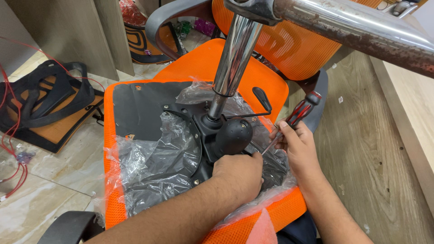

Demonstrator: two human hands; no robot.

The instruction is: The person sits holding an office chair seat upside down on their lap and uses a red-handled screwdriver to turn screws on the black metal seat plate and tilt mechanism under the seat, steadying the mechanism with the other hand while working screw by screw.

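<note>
Head camera is showing the right hand [296,147] gripping a red-black screwdriver [296,118], while the left hand [239,174], clenched, is pressing the black chair mechanism [212,135] beside the round knob [233,135].

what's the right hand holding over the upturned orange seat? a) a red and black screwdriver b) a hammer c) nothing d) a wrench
a: the right hand grips a red and black screwdriver, its tip angled down toward the black mechanism plate.
</note>
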